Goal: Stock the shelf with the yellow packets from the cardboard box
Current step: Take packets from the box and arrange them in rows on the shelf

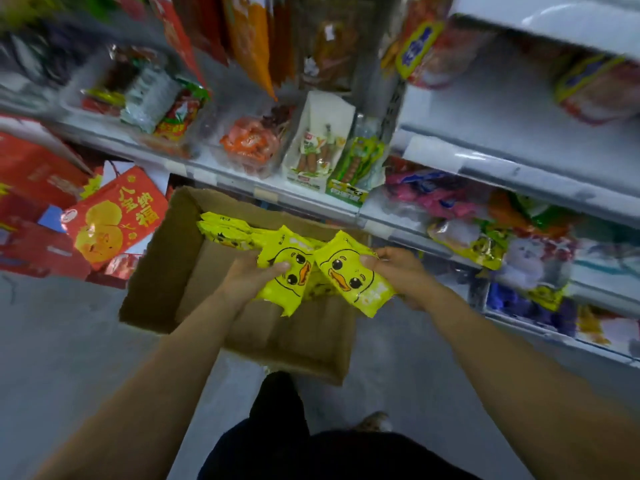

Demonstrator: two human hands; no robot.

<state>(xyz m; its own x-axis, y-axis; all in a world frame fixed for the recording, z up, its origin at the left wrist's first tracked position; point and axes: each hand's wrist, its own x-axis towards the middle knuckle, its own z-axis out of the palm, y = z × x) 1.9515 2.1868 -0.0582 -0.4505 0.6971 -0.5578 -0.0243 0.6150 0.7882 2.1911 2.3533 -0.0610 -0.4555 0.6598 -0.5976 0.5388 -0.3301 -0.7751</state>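
An open cardboard box (pixel 162 265) stands on the floor below the shelves. Several yellow packets (pixel 225 233) with a duck face lie at its far end. My left hand (pixel 247 277) grips one yellow duck packet (pixel 289 261) above the box, thumb on its front. My right hand (pixel 398 271) holds a second yellow duck packet (pixel 349 275) right beside it. The two packets touch at their inner edges. More yellow shows under them.
White shelves (pixel 519 174) rise behind and to the right, filled with snack bags and sausage packs (pixel 311 147). Red gift boxes (pixel 114 216) are stacked at the left by the box. Grey floor (pixel 62 341) lies around it. My dark trouser leg and shoe show at the bottom.
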